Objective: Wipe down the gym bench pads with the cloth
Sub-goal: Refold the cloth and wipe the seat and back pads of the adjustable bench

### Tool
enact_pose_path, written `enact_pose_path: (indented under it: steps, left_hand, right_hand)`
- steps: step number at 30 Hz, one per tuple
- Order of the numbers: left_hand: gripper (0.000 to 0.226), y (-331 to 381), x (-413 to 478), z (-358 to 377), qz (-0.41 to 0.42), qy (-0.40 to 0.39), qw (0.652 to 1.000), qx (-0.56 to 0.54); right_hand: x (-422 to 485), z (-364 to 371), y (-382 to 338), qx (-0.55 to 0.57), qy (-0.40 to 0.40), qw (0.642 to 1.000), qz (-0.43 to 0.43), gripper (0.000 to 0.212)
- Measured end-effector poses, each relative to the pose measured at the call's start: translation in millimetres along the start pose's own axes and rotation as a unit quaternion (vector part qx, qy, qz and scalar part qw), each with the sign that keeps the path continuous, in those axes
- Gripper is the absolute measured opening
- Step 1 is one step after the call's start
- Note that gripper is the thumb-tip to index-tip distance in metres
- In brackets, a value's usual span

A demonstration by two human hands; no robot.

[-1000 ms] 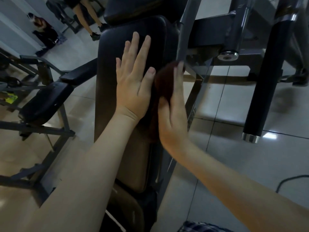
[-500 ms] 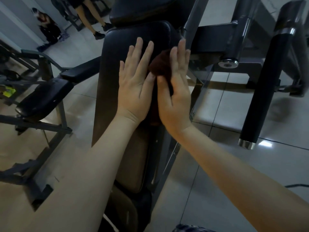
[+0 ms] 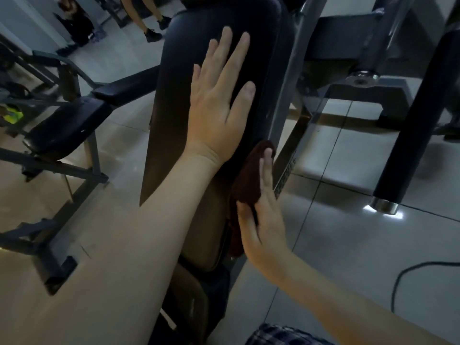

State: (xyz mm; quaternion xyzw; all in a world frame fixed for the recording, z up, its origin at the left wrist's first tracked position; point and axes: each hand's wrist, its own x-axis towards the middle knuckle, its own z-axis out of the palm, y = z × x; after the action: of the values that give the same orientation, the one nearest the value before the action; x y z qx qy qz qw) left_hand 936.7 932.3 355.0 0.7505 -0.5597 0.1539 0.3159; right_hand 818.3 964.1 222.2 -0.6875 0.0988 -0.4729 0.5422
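Since half a second ago, the right hand (image 3: 263,220) and the cloth (image 3: 246,180) have been slid down the right edge of the bench pad (image 3: 174,95), from level with the left fingertips to below the left wrist. The left hand (image 3: 219,100) is kept flat on the upper pad, fingers straight and spread, nothing gripped.

The key relation is that the cloth is trapped between the right palm and the pad's right side edge, so it lies on the bench side of the straight right fingers (image 3: 267,168). The thumb is laid against the cloth, but whether it pinches cannot be told. The pad's long axis runs away from the camera, and the cloth is stretched along that same edge with its upper end just past the fingertips. A tail is left hanging toward the near end of the pad. The right hand is on the cloth, while the left hand is apart from it, higher up the pad.

The cloth is seen as dark brownish-red, soft and bunched, with no flat fold. A further stroke along the edge is judged likely, and the grey frame bar (image 3: 288,83) just beside the edge could be brushed.
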Motion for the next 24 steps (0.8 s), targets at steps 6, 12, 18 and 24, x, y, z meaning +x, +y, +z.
enact_pose_path:
  steps: [6,12,18,24]
  left_hand:
    - [0.055,-3,-9,-4,-0.002,-0.013,1.0,0.015]
    - [0.053,-7,-14,-3,0.011,-0.011,1.0,0.023]
    - [0.053,-9,-15,-2,0.017,-0.001,0.999,0.029]
    - [0.053,-8,-16,-2,0.017,0.001,0.999,0.035]
  right_hand:
    - [54,-6,-2,-0.018,0.048,0.998,-0.034,0.058]
    - [165,-36,-15,0.023,0.134,0.991,0.017,0.055]
    - [91,-16,-11,0.05,0.106,0.992,0.051,0.055]
    - [-7,10,-17,0.008,0.012,0.999,0.045,0.067]
